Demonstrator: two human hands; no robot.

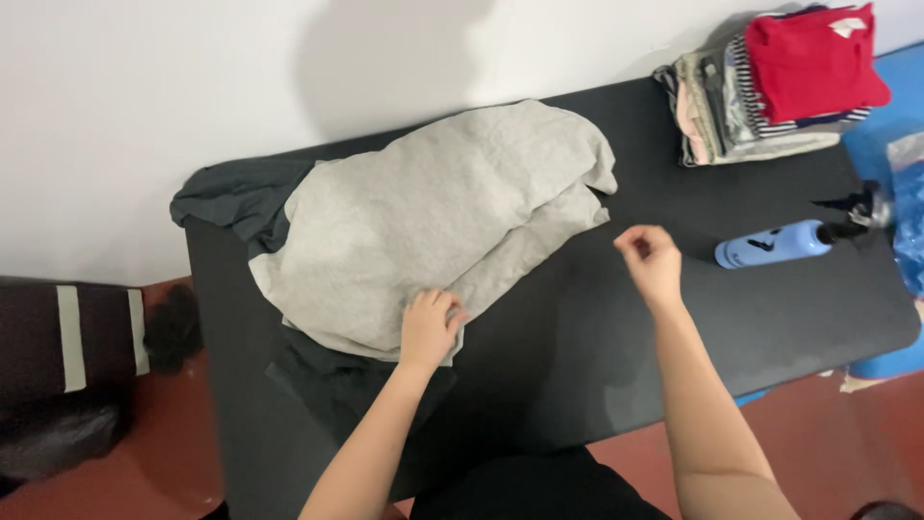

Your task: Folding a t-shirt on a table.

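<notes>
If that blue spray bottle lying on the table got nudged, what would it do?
The blue spray bottle lies on its side on the black table, so it would probably roll. It looks like rigid plastic, unlikely to flop. Its black trigger head might stop a full roll.

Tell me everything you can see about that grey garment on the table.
The grey garment is soft, light heather knit, like sweatshirt fabric. It lies crumpled and partly folded on the black table, with a flap doubled over along its right side. Dark sleeves or trim stick out at its left, and more dark cloth shows under its lower edge. The left hand presses on its near edge; the right hand hovers apart from it, fingers closed.
</notes>
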